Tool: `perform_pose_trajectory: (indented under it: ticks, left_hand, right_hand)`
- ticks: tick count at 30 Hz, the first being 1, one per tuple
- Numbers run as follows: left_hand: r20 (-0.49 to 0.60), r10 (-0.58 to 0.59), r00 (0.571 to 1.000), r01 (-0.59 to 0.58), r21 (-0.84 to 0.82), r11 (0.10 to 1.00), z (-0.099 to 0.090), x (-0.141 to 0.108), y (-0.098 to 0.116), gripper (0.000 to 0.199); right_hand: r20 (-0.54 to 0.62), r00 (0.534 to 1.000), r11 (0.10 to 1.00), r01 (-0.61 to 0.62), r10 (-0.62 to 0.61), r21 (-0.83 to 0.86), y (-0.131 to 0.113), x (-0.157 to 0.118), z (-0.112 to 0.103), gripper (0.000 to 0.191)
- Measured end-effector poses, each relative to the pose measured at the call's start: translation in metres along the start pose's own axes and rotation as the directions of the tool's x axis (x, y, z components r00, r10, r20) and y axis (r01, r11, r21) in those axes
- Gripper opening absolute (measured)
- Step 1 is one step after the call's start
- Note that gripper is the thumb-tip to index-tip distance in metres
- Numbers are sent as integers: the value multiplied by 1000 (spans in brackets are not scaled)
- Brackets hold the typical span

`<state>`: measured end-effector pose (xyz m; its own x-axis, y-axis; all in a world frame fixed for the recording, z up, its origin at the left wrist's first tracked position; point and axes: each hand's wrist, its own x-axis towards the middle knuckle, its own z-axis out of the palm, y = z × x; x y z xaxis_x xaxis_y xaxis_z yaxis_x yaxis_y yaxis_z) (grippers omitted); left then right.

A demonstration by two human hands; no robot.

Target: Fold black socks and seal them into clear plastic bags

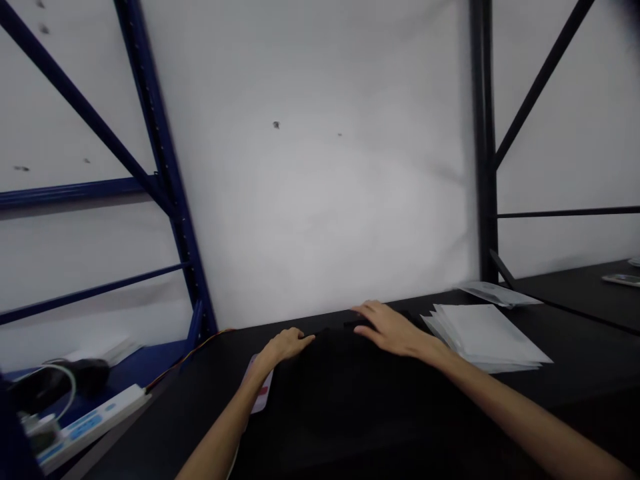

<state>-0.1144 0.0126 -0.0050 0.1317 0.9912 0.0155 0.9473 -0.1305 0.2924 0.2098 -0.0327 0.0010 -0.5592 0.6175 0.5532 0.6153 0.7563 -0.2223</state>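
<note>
While a black fabric bundle (345,407) is being pressed near the far edge of the worktop (170,407) | left hand (285,347): fingers being curled over its edge, grip unclear | right hand (395,330): fingers being spread flat on top, nothing gripped | white sheet stack (485,337): being left just beside it

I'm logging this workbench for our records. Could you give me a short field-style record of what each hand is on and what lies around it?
Left hand: resting on the far edge of a black soft bundle
Right hand: fingers spread on the same bundle
Right of bundle: stack of white flat packets
Left of bundle: white packet with a red mark, partly beneath it
Surface: black tabletop
Lower left: white power strip
Behind: blue steel shelving upright
</note>
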Motion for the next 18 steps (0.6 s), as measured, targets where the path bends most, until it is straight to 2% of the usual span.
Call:
perform_pose_trajectory:
  ticks: [3, 7, 12, 15, 18]
  left_hand:
    - [-95, 19, 995, -24, -55, 998, -3, 2, -1, 51]
    - [-139, 78, 987, -103, -186, 977, -7, 6, 6, 55]
    - [-88, 213, 973, -230, -344, 910, -14, 10, 35, 55]
    - [-78, 255, 964, -265, -347, 899, -25, 12, 59, 51]
    - [-96, 306, 947, -320, -286, 903, -32, 13, 87, 44]
  right_hand:
    - [133, 991, 999, 23, -17, -44, -26, 12, 33, 75]
    - [258, 966, 999, -3, 15, -49, -30, 12, 61, 82]
    - [277, 961, 999, -1, 11, -36, -24, 8, 67, 86]
    - [314, 949, 999, -38, 28, 26, -21, 11, 65, 82]
    - [367, 929, 993, -81, 43, 89, -13, 16, 51, 75]
